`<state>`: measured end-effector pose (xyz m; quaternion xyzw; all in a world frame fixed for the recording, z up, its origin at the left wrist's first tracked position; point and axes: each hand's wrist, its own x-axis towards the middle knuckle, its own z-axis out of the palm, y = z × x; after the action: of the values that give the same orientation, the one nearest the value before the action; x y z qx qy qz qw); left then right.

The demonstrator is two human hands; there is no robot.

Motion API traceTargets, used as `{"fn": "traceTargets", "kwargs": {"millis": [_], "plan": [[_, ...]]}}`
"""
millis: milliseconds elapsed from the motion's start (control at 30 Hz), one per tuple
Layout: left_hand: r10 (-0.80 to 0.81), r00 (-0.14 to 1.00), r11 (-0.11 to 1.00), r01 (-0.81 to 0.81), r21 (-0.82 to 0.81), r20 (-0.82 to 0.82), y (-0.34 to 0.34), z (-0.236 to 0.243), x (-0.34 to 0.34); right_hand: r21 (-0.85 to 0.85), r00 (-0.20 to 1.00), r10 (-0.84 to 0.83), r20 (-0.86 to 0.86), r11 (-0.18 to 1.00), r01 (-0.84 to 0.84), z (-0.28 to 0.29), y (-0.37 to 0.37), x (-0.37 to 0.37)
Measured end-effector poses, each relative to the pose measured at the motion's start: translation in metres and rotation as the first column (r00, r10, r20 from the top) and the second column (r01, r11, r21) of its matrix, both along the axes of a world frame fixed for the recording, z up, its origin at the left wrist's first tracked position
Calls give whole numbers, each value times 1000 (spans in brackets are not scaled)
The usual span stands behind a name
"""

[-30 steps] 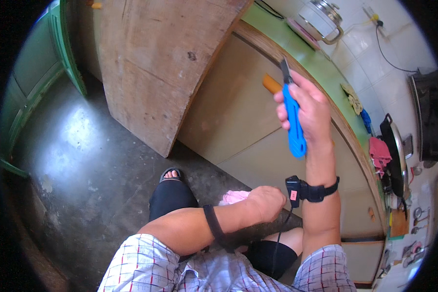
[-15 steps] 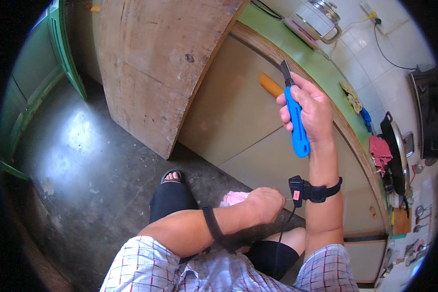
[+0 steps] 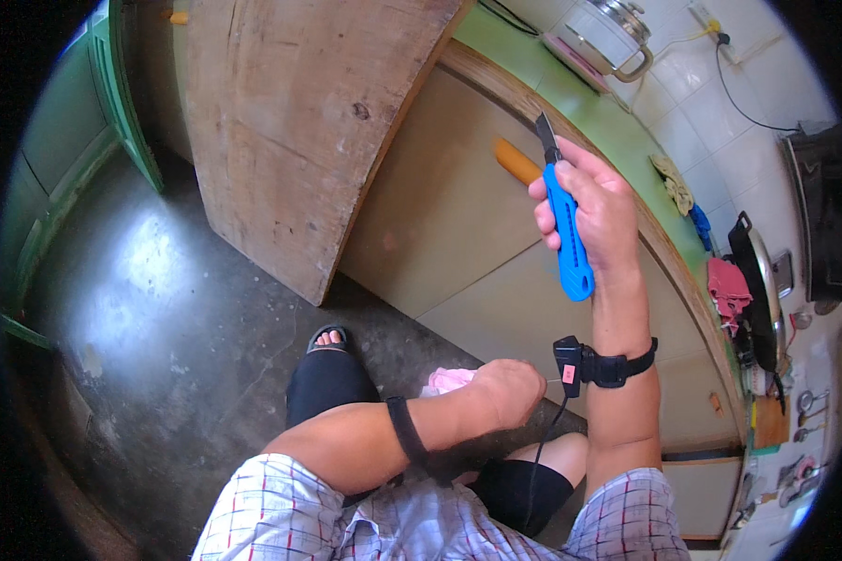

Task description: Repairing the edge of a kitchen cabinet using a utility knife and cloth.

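Note:
My right hand (image 3: 601, 208) grips a blue utility knife (image 3: 572, 234), held up in front of the cabinet. Its dark blade (image 3: 544, 131) is out and points up and slightly left. Lower down, in front of my body, my left hand (image 3: 512, 393) is curled closed with its back toward me. The fingers are hidden, so what it holds, if anything, does not show. A piece of pink cloth (image 3: 449, 381) sticks out just beyond my left wrist; I cannot tell whether that hand touches it.
A large wooden board (image 3: 290, 140) leans at the upper left. Behind the knife are beige cabinet doors (image 3: 440, 224) with an orange handle (image 3: 516, 161). The green counter (image 3: 580, 103) carries a steamer pot (image 3: 603, 37), cloths and a pan (image 3: 756, 290). A cable (image 3: 550, 435) hangs from my right wrist strap.
The view has shifted very slightly. My right hand still grips the knife in nearly the same pose, and my left hand stays closed in place.

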<state>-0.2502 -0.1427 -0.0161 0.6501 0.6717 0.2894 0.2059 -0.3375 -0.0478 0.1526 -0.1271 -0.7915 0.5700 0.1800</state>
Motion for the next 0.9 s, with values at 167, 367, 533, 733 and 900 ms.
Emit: {"fn": "traceTargets", "kwargs": {"millis": [167,367,533,733,900], "plan": [[-5,1000,1000,5,21,0,2,-12,-2,-12,1000,2,-14,1000,-3,2,-4,-5],[-41,999,999,41,-12,-12,0,-8,-5,0,1000,1,-3,1000,-1,3,-7,-4],[-25,1000,998,25,-65,12,-5,6,-5,-27,998,50,-39,998,-51,2,-3,-7],[-21,1000,999,22,-26,3,-2,-3,-2,-16,1000,-13,-7,1000,13,3,2,4],[-38,999,996,35,-86,-31,-6,-1,-7,5,1000,-30,-9,1000,30,2,-7,2]]}}
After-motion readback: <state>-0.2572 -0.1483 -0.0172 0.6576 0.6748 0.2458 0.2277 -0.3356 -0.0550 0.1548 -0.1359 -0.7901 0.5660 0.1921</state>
